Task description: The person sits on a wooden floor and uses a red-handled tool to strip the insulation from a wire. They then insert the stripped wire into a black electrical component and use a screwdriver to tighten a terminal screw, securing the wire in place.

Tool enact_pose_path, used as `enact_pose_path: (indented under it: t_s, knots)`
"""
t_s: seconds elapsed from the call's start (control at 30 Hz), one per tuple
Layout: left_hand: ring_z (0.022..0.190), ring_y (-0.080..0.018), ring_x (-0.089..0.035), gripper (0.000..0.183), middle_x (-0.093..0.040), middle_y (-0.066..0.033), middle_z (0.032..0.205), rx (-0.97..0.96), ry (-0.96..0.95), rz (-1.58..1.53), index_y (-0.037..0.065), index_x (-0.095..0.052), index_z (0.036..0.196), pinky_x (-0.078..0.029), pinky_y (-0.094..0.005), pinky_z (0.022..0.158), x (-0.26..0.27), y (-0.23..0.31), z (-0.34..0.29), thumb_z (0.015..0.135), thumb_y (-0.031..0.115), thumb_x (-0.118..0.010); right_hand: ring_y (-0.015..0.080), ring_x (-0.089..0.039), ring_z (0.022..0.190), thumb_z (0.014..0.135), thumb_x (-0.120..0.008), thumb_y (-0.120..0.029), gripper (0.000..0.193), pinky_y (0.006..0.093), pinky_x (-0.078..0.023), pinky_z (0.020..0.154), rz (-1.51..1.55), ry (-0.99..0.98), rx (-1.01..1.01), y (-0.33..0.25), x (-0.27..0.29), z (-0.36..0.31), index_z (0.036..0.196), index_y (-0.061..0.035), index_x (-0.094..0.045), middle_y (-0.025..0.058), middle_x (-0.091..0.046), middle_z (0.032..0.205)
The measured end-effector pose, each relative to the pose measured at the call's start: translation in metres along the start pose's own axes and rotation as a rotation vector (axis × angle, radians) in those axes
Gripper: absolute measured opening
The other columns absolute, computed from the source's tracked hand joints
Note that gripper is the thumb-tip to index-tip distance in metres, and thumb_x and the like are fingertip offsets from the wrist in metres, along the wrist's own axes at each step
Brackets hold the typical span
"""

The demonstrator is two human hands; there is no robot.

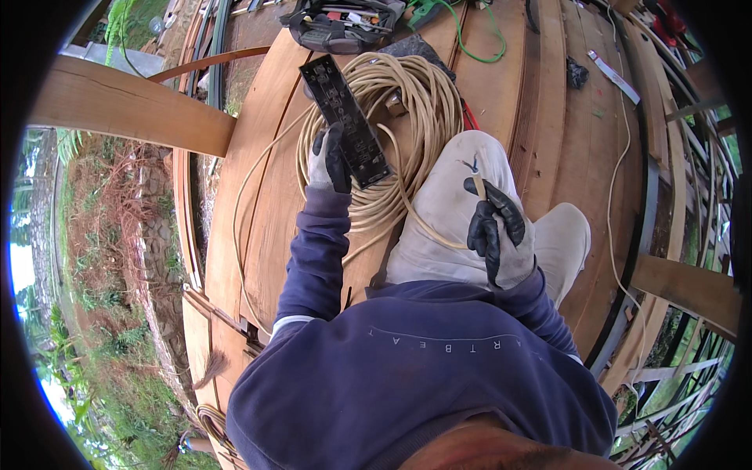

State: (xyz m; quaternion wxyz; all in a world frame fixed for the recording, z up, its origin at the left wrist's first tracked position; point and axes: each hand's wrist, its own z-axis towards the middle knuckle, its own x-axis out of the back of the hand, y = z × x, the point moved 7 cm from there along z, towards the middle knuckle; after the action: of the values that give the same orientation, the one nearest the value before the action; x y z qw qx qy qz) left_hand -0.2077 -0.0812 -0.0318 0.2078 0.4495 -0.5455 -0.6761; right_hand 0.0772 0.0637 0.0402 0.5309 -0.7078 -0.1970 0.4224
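Observation:
My left hand (332,160), in a grey and black work glove, is closed around the edge of a long black power strip (345,117). Its face shows moulded recesses and small fittings, too small to make out. In my gloved right hand (500,233) I grip the end of a beige electrical cable (480,186) between thumb and fingers. Thin inner wires (471,165), one bluish, stick out of the cut sheath. This cable runs back over my thigh to a large beige coil (431,102) on the boards, partly behind the power strip.
A dark tool bag (341,27) full of tools lies beyond the coil. Near it are a green cord (493,56) and a dark stone-like block (419,53). Wooden beams (133,106) stand at left and right; a thin white cord (619,180) crosses the right boards.

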Motion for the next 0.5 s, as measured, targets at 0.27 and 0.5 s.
enact_pose_path:
  t_s: [0.27, 0.5]
  knots:
    - [0.125, -0.0374, -0.058, 0.059, -0.058, -0.0251, 0.134, -0.086, -0.183, -0.53, -0.005, -0.046, 0.141, -0.05, -0.0524, 0.104, -0.112, 0.062, 0.004, 0.093, 0.027, -0.059, 0.0036, -0.05, 0.067, 0.104, -0.044, -0.004, 0.038, 0.0181, -0.04, 0.054, 0.127, -0.116, -0.213, -0.001, -0.025, 0.001, 0.141, 0.0013, -0.05, 0.0009, -0.057, 0.095]
    - [0.129, -0.0382, -0.054, 0.065, -0.054, -0.0227, 0.141, -0.043, -0.251, -0.63, -0.004, -0.044, 0.143, -0.048, -0.0536, 0.107, -0.143, 0.063, -0.001, 0.087, 0.024, -0.062, 0.0048, -0.048, 0.056, 0.102, -0.045, -0.005, 0.037, 0.019, -0.04, 0.052, 0.086, -0.042, -0.203, -0.013, -0.016, -0.001, 0.137, 0.0013, -0.054, 0.0016, -0.056, 0.075]
